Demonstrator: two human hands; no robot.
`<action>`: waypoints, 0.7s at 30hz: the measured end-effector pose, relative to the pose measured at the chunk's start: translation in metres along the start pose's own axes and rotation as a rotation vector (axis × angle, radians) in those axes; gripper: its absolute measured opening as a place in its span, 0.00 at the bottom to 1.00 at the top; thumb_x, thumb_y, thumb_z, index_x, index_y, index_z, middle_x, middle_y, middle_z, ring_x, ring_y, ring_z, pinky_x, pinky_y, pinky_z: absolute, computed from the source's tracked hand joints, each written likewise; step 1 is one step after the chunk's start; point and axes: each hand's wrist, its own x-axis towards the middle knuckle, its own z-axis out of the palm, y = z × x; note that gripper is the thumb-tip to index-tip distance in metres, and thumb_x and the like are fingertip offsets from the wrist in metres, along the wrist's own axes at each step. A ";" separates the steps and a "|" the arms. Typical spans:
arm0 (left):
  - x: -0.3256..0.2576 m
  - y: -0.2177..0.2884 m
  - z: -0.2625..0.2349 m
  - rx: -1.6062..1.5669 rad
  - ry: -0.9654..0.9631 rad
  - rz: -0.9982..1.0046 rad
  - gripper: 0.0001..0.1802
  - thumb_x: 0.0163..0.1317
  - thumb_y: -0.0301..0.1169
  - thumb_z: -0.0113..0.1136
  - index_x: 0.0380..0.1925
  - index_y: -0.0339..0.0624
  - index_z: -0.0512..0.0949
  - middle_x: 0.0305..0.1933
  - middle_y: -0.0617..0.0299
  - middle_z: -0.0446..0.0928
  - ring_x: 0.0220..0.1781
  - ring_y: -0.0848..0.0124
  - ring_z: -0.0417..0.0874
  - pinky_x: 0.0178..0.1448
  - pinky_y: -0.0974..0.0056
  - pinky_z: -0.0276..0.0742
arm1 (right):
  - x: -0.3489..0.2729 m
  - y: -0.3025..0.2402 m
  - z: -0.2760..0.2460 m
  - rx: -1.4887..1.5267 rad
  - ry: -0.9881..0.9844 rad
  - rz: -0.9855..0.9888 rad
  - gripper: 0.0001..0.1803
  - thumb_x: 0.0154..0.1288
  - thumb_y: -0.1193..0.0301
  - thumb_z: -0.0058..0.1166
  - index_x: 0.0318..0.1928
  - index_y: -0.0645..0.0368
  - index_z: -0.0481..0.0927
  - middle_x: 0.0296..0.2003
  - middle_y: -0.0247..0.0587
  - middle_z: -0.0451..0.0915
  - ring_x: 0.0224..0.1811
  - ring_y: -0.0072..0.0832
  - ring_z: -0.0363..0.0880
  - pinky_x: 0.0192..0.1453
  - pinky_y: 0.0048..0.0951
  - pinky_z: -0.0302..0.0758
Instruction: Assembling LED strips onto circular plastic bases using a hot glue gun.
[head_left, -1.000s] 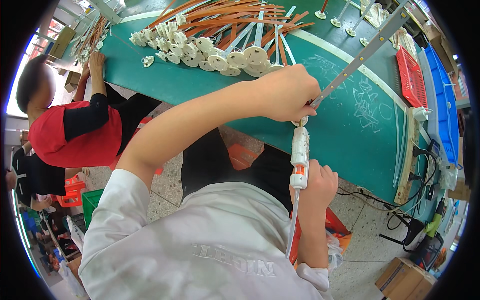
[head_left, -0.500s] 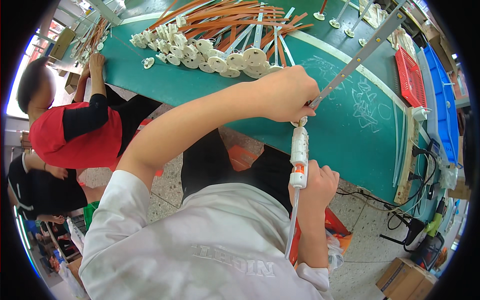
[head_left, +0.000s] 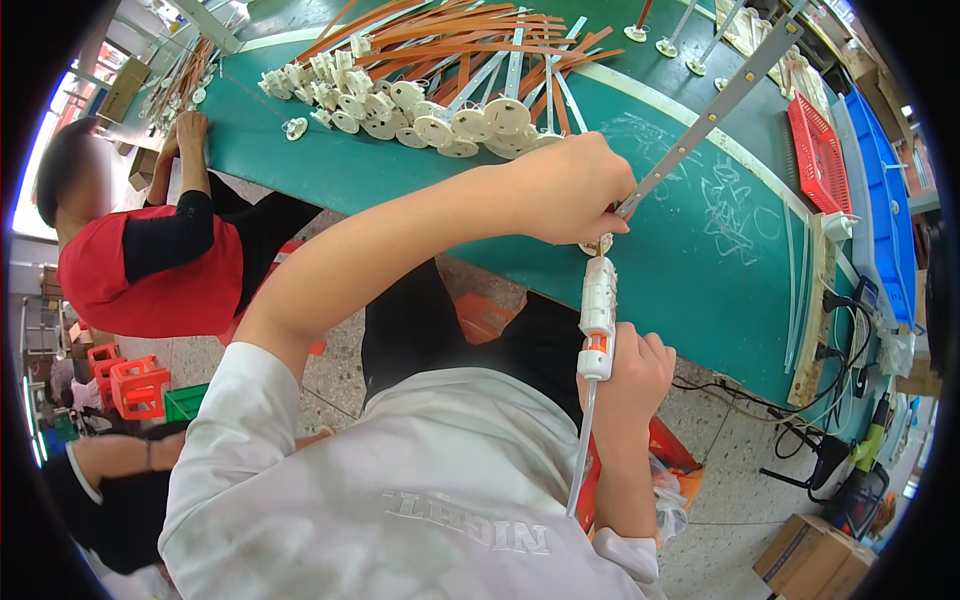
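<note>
White glue gun (head_left: 598, 305), upright in front of the wearer's pale shirt (head_left: 420, 450), with a translucent glue stick (head_left: 586, 440) trailing from its lower end toward the shirt; the right hand (head_left: 640, 372) is closed on its grip, hiding the handle and trigger. Just above, apart from the right hand, the left hand (head_left: 585, 185) pinches the lower end of a silver light strip (head_left: 690, 140) with yellow dots. Its fingertips are mostly hidden, as is much of the small round base (head_left: 597, 246) at the gun's nozzle; any glue there is too small to make out. The strip slants up and right, its far end cut off at the top edge; it has swung slightly left since the first frame, while both hands hold nearly the same pose. Beyond lie the green table (head_left: 690, 300) and a heap of white discs (head_left: 470, 122) with brown and silver strips. At left, a co-worker in black (head_left: 105, 500) has come lower in view, head out of sight, uncovering red stools (head_left: 138, 388). Farther up, a seated person in red (head_left: 150, 265) stays put, fingers hard to make out.
</note>
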 end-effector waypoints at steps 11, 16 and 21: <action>0.001 0.004 -0.002 0.024 -0.026 -0.012 0.08 0.58 0.33 0.69 0.32 0.40 0.86 0.27 0.52 0.83 0.34 0.55 0.87 0.40 0.55 0.83 | 0.001 -0.003 -0.001 -0.029 -0.003 0.016 0.15 0.44 0.72 0.68 0.26 0.54 0.70 0.19 0.38 0.72 0.26 0.37 0.68 0.36 0.37 0.61; 0.000 0.007 -0.003 0.023 -0.020 -0.019 0.07 0.58 0.32 0.69 0.31 0.40 0.86 0.27 0.52 0.83 0.34 0.54 0.87 0.40 0.55 0.83 | 0.002 -0.003 0.001 -0.047 -0.007 0.019 0.15 0.42 0.73 0.67 0.25 0.54 0.70 0.18 0.37 0.72 0.26 0.37 0.69 0.37 0.38 0.61; 0.000 0.010 -0.004 0.035 -0.024 -0.014 0.07 0.58 0.32 0.69 0.31 0.39 0.86 0.27 0.52 0.83 0.34 0.54 0.87 0.40 0.55 0.83 | 0.002 -0.005 0.000 -0.057 -0.001 0.022 0.15 0.41 0.74 0.67 0.25 0.54 0.70 0.17 0.37 0.71 0.25 0.37 0.69 0.38 0.37 0.62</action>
